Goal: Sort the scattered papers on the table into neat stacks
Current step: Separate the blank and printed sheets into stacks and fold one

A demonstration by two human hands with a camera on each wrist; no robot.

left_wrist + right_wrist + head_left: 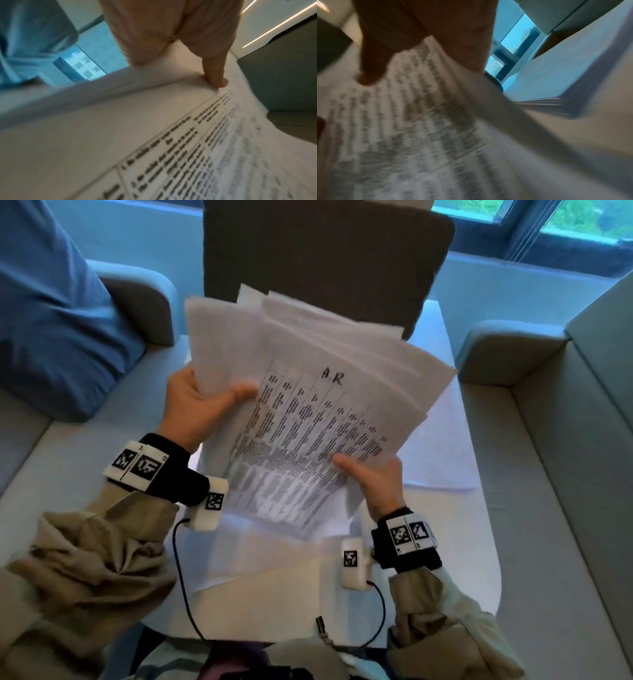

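Observation:
A fanned bundle of white printed papers is held up above the white table. The top sheet carries a printed table and the handwritten letters "A.R.". My left hand grips the bundle's left edge, thumb on top. My right hand pinches its lower right corner, thumb on the print. In the left wrist view the thumb presses the top sheet. The blurred right wrist view shows my right hand's thumb on the printed page. More loose sheets lie on the table beneath.
A dark chair back stands at the table's far side. Grey sofa seats flank the table, with a blue cushion on the left and an armrest on the right. Sensor cables hang from both wrists.

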